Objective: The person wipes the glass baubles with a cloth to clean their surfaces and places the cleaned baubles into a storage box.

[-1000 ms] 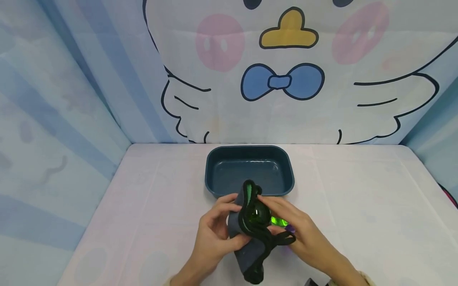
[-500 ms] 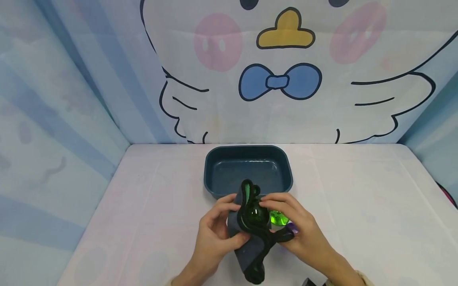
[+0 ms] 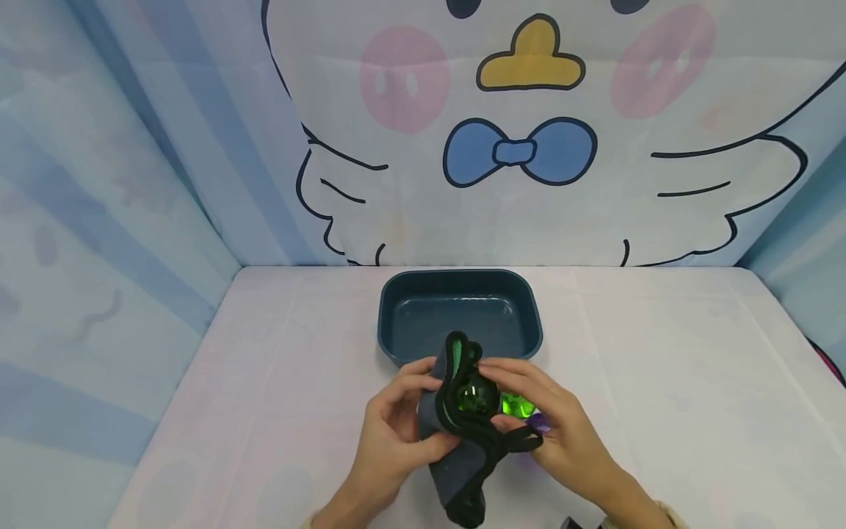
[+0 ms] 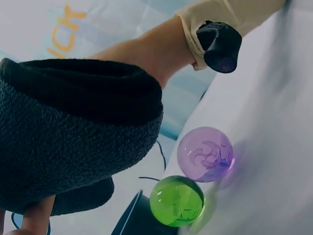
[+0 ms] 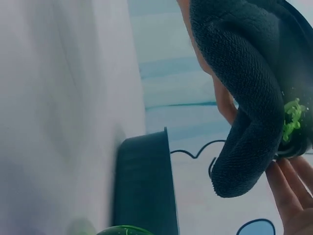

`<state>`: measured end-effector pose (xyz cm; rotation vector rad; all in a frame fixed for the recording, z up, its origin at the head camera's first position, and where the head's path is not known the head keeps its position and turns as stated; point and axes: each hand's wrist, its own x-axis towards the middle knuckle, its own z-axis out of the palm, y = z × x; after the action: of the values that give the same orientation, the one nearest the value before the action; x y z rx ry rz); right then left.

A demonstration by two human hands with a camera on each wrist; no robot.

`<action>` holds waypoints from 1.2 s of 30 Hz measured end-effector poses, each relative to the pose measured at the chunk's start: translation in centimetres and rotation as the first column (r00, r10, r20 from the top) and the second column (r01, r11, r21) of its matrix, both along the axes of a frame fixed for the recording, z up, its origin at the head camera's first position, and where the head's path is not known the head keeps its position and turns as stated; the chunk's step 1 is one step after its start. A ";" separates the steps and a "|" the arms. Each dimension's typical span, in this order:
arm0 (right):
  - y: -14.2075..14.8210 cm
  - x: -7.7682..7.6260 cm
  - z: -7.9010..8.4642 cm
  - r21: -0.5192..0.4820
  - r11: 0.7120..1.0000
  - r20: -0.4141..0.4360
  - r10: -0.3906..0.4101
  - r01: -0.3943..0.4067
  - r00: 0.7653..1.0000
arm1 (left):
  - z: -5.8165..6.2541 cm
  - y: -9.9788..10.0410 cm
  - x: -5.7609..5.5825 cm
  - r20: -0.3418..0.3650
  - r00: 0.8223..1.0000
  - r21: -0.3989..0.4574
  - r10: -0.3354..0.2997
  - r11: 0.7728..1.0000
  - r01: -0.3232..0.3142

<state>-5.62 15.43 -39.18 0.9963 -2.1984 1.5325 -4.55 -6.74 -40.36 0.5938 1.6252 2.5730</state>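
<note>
My left hand (image 3: 396, 430) grips a dark grey towel (image 3: 456, 470) with thick, dark folded edges, raised above the table. Nestled in its folds is a clear dark-green ball (image 3: 479, 397); the right wrist view shows a bright green shape inside it. My right hand (image 3: 562, 426) holds this ball from the right, fingertips at its top and thumb near its lower side, beside a loop of cloth. Beneath, a bright green ball (image 4: 177, 201) and a purple ball (image 4: 205, 154) lie close together on the table, partly hidden by my right hand in the head view.
A dark blue rectangular basin (image 3: 463, 272) stands just beyond my hands, its near edge partly covered by the towel. Behind the table hangs a printed cloth backdrop (image 3: 423, 198). A black wrist camera (image 4: 220, 46) is strapped to a sleeve.
The right fingers have shifted slightly on the ball, and the loop of cloth by the thumb has flattened and opened again. The left hand keeps its grip; the towel barely moves.
</note>
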 end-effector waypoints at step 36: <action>-0.1 -0.1 -0.5 0.008 1.000 0.055 0.023 -0.024 0.998 | 0.2 0.5 0.3 0.116 0.991 -0.049 0.063 0.997 -0.058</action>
<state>-5.69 15.37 -39.65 0.9975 -2.2394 1.5806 -4.26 -6.26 -40.17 0.3879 1.6832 2.5508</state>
